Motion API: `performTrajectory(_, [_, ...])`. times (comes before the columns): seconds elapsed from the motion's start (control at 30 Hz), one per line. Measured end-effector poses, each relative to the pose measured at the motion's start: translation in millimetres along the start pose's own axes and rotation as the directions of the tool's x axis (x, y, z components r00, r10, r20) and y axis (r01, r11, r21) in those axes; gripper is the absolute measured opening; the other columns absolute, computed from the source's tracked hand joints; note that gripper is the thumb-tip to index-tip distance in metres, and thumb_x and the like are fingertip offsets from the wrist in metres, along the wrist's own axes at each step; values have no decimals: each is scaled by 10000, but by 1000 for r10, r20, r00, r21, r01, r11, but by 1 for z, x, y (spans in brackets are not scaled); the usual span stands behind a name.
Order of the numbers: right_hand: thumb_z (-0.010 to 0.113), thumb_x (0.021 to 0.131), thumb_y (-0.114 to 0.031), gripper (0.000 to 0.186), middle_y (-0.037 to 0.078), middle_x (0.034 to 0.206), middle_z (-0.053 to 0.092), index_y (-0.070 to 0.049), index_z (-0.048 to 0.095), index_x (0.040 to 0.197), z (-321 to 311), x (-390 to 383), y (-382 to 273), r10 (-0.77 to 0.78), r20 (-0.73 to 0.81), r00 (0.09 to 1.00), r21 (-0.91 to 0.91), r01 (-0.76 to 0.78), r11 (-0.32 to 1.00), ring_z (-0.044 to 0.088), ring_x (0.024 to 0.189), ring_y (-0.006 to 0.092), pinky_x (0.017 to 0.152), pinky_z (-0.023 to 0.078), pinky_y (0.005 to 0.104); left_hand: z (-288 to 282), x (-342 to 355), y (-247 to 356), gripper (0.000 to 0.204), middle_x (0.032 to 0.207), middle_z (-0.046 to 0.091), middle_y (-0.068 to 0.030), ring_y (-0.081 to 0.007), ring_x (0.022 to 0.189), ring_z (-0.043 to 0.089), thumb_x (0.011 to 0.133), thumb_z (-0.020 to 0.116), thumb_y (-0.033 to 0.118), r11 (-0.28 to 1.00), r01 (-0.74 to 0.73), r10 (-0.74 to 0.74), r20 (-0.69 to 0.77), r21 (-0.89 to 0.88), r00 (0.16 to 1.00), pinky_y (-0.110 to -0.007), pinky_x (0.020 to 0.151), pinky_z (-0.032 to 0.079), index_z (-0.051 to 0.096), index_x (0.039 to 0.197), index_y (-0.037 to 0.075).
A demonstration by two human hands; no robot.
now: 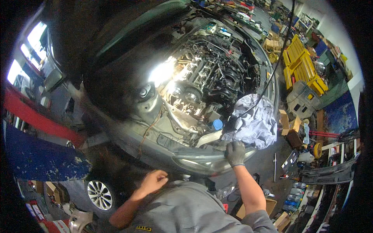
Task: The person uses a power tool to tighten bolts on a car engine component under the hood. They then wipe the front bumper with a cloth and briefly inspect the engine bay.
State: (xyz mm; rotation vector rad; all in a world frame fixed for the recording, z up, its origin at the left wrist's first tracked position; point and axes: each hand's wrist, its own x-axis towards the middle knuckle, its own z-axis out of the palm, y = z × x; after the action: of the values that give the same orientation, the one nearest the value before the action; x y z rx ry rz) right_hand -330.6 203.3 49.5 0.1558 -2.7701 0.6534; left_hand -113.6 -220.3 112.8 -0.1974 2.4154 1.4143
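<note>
My right hand (236, 154), in a dark grey work glove, is at the car's front edge just above the headlight (202, 164). Its fingers look bent in, and whatever they may hold is hidden beneath. Right beside it, a crumpled light grey-blue cloth (254, 122) drapes over the front of the engine bay. My left hand (155, 181) is bare and hovers near my waist, apart from the car, its fingers curled with nothing visible in them. Ahead lies the uncovered engine (206, 77), showing a toothed gear wheel (192, 95). A blue round cap (217, 124) sits close to the cloth.
A bright lamp glare (163, 72) lights the engine's left side. The raised hood (128, 42) looms at upper left. A thin dark cable (276, 64) hangs across the right side. Yellow tool trays (303, 66), cardboard boxes (289, 126) and a loose wheel (100, 195) stand around.
</note>
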Motion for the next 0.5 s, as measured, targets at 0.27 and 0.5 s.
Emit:
performTrajectory(0.27, [773,924,-217,225,187,1096,713,-60,706,1072,-15,-7,-89,-10,-232,973,-68,-6,998,640,1105,434,990,493,570,-16,-101,-164,367,1252,768,-208,-425,1224,705,998,670,349,839,361,-412,41,407,910,-510,1057,563,796,1218,82])
performTrajectory(0.5, [740,975,-256,239,182,1132,737,-49,758,1094,15,-23,-157,-58,95,994,145,44,988,673,1115,395,1035,502,508,-30,-143,-212,385,1258,770,-244,-453,1204,726,934,681,234,779,376,-509,156,501,847,-534,1031,588,789,1283,116])
